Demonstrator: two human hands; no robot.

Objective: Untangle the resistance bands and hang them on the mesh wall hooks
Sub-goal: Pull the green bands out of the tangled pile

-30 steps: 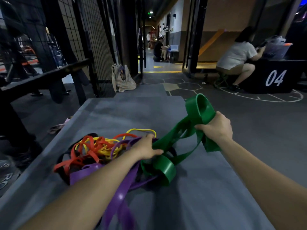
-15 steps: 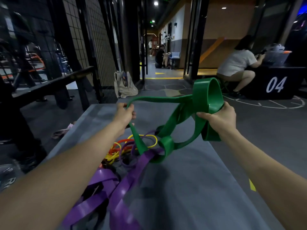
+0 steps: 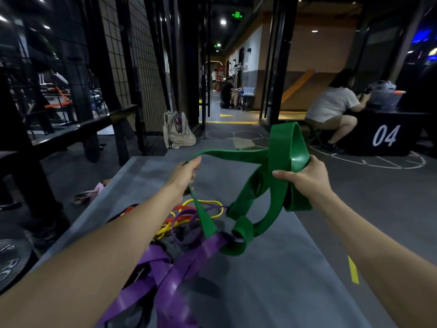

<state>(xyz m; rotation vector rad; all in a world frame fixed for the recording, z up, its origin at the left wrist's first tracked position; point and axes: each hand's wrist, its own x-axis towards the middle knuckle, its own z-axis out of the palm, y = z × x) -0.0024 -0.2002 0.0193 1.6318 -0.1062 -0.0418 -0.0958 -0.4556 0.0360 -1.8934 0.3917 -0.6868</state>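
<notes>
**Head view: both your hands hold the green band, its low loop still caught in the pile**

Head view, looking down your forearms at a grey tabletop [image 3: 272,280]. The landmark here is the green band [image 3: 238,153], the widest of the resistance bands. Your left hand [image 3: 186,170] is at its left end, fingers curled round a flat stretch of it. Your right hand [image 3: 305,174] is at its right end, fingers closed round a bunch of folded green loops. Between your hands the band runs roughly level, left to right.

From your left hand another stretch drops down and toward you. At its lowest point it curls into a small loop, and the purple band [image 3: 179,263] looks threaded through it. Just left of that loop lie the yellow band [image 3: 208,201] and the orange band [image 3: 182,207], heaped on the tabletop.

The snag sits below and between your hands, slightly nearer your left. Freeing it probably means drawing green away from purple. The mesh wall [image 3: 144,67] stands well beyond the band, to the left; no hooks can be made out.
</notes>
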